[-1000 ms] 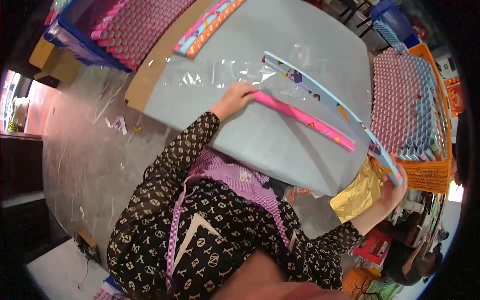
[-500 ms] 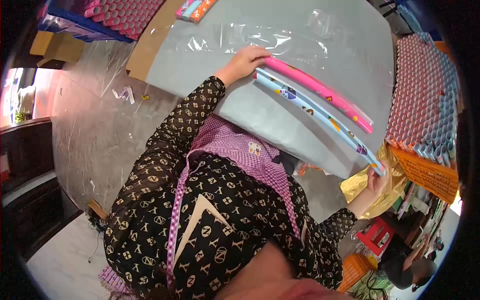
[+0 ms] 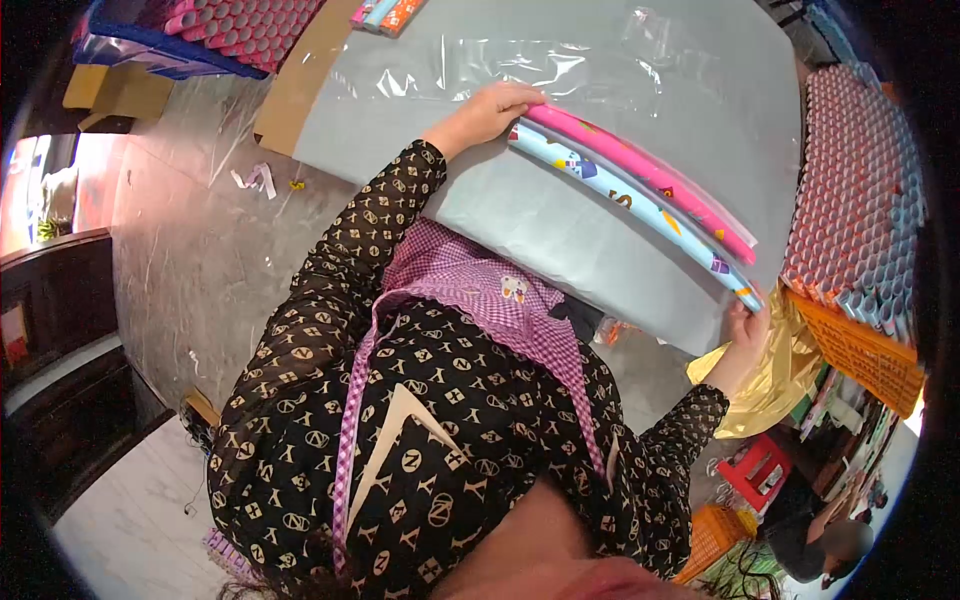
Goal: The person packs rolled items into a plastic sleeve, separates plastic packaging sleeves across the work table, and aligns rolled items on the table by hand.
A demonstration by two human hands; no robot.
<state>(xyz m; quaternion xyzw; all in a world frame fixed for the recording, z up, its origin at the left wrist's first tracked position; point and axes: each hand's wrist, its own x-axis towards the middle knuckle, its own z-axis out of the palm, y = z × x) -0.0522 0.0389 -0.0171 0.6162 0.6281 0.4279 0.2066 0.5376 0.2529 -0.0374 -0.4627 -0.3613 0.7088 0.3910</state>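
Note:
A long pink roll (image 3: 640, 173) with small printed figures lies slantwise on the grey table, clear film along its far side. Beside it on the near side is a light blue patterned roll (image 3: 645, 210). My left hand (image 3: 497, 112) is closed at the upper left end of the pink roll, fingers together on it. At the lower right end of the blue roll, my right hand (image 3: 747, 328) has its fingers closed round the tip. The two rolls run nearly parallel and close together.
Clear film (image 3: 480, 70) lies on the grey table (image 3: 400, 140). Several small patterned rolls (image 3: 388, 14) sit at the far edge. An orange crate (image 3: 850, 345) of rolls stands right, a blue crate (image 3: 150, 50) upper left. Gold sheeting (image 3: 765, 385) hangs below right. A person (image 3: 800, 530) is lower right.
My right hand has moved up and slightly left with its end of the blue roll, which now lies closer to the pink one. My left hand remains at the pink roll's end.

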